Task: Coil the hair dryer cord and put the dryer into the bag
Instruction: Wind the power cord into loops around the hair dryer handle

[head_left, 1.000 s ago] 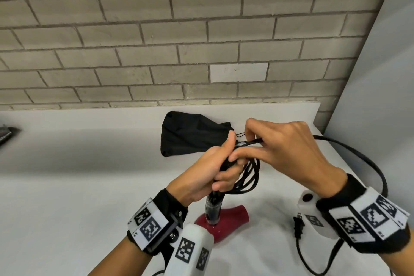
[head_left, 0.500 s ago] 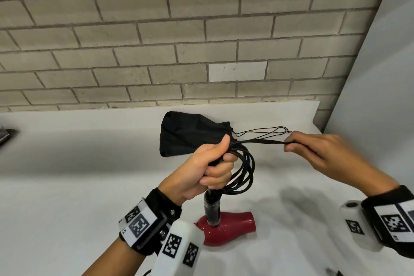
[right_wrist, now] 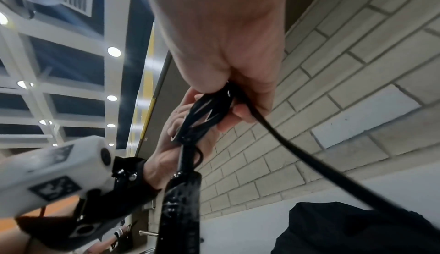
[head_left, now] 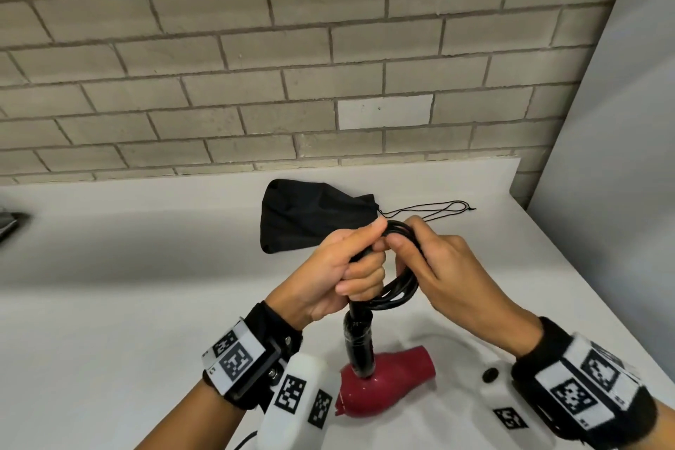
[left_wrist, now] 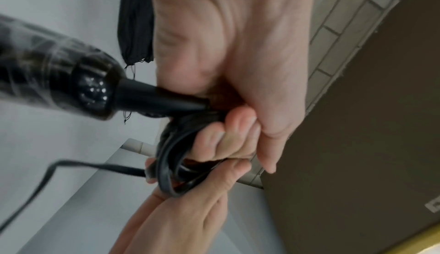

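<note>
Cord (head_left: pixel 396 289): springy black loops bunched at your fists; keep them pinched or they likely spring apart.
Dryer (head_left: pixel 387 385): red body on the counter (head_left: pixel 109 303), handle up; probably top-heavy, so take the handle.
Left hand (head_left: pixel 328 274): clamped round the coil.
Right hand (head_left: pixel 438 267): fingers curled on a loop.
Bag (head_left: pixel 310 219): limp, lying behind.

Red dryer (head_left: pixel 396 382), seemingly black bag (head_left: pixel 310 217).

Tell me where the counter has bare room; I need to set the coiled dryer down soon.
Bare counter runs left of the bag and left hand. Crowded: the bag's drawstring, the red dryer and right hand fill the right corner.
</note>
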